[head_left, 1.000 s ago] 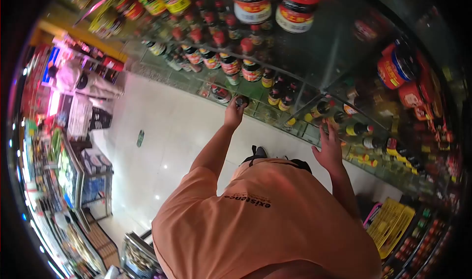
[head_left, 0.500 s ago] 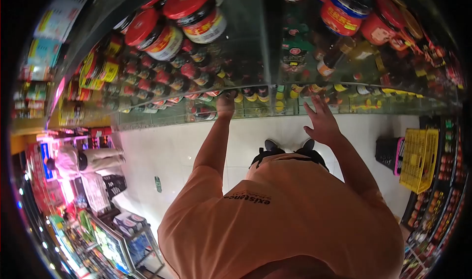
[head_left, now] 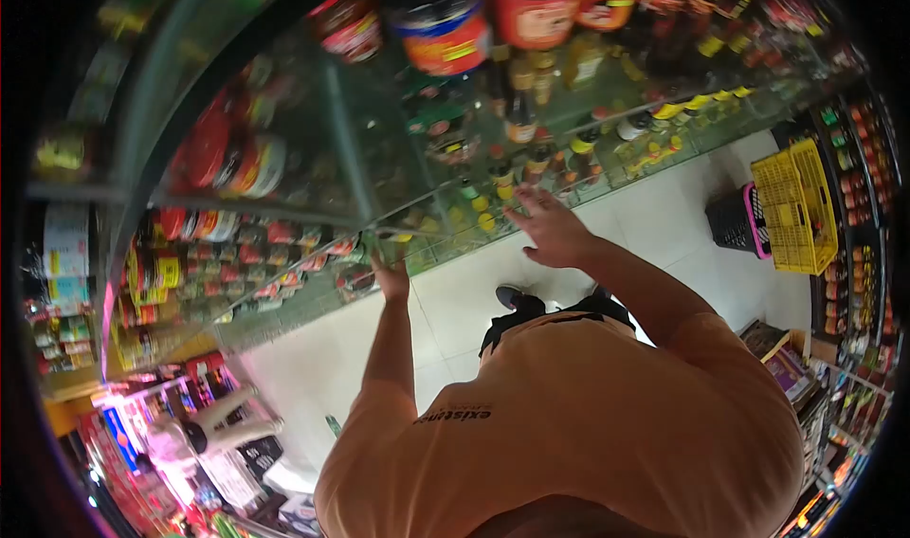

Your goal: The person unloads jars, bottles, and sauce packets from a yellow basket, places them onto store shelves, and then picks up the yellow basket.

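My left hand (head_left: 390, 277) is raised at the front edge of the glass shelf (head_left: 417, 223), fingers stretched out and nothing visible in them. Small bottles with red labels (head_left: 353, 279) stand just to its left. My right hand (head_left: 552, 227) is held out palm down, its fingers spread, near a row of yellow-capped bottles (head_left: 503, 180). Whether either hand touches the shelf, I cannot tell. Above the hands, on the upper level, are a blue-and-orange labelled jar (head_left: 442, 36) and a red jar (head_left: 536, 12).
A yellow crate (head_left: 794, 206) and a black basket with a pink rim (head_left: 735, 220) stand on the floor to the right. Another person (head_left: 194, 434) stands far off at the lower left. Stocked shelves (head_left: 848, 206) line the right side.
The view has turned, so the shelf now slants. My left hand's fingers have changed from curled to stretched out. My right hand stays spread in front of the bottles.
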A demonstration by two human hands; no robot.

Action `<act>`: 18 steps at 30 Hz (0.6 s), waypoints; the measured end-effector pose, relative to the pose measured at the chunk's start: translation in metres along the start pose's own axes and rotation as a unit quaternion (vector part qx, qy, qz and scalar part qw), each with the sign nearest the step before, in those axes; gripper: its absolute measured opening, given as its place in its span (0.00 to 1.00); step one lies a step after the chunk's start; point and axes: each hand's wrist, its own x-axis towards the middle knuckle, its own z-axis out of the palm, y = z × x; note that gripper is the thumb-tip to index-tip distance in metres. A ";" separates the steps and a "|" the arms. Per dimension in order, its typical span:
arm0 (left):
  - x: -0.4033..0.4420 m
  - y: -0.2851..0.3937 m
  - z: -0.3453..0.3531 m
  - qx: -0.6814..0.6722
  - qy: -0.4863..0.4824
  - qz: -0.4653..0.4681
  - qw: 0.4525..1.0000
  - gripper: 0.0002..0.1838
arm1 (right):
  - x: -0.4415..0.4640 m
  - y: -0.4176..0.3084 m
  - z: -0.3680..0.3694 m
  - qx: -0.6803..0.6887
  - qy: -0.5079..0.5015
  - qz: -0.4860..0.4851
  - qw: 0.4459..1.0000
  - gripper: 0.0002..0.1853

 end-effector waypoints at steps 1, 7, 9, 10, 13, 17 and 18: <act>-0.028 0.012 -0.008 0.045 -0.003 0.013 0.999 0.29 | -0.003 0.003 0.003 -0.001 0.010 0.010 1.000 0.42; -0.240 -0.159 -0.029 0.019 -0.487 -0.322 0.812 0.13 | -0.039 0.042 0.033 0.090 0.052 -0.078 0.992 0.35; -0.300 -0.130 -0.041 0.007 -0.623 -0.177 0.762 0.11 | -0.080 0.044 0.032 0.226 -0.093 -0.004 0.970 0.33; -0.329 -0.127 -0.036 0.071 -0.600 -0.127 0.786 0.11 | -0.112 0.061 0.089 0.281 -0.061 0.001 0.958 0.33; -0.366 -0.099 -0.008 0.111 -0.573 -0.026 0.812 0.12 | -0.242 0.128 0.175 0.256 -0.179 0.117 0.943 0.30; -0.367 -0.070 0.060 0.092 -0.565 0.195 0.796 0.13 | -0.528 0.271 0.325 0.164 -0.266 0.442 0.841 0.17; -0.357 -0.063 0.085 0.078 -0.573 0.229 0.783 0.14 | -0.593 0.280 0.305 0.203 -0.196 0.559 0.780 0.16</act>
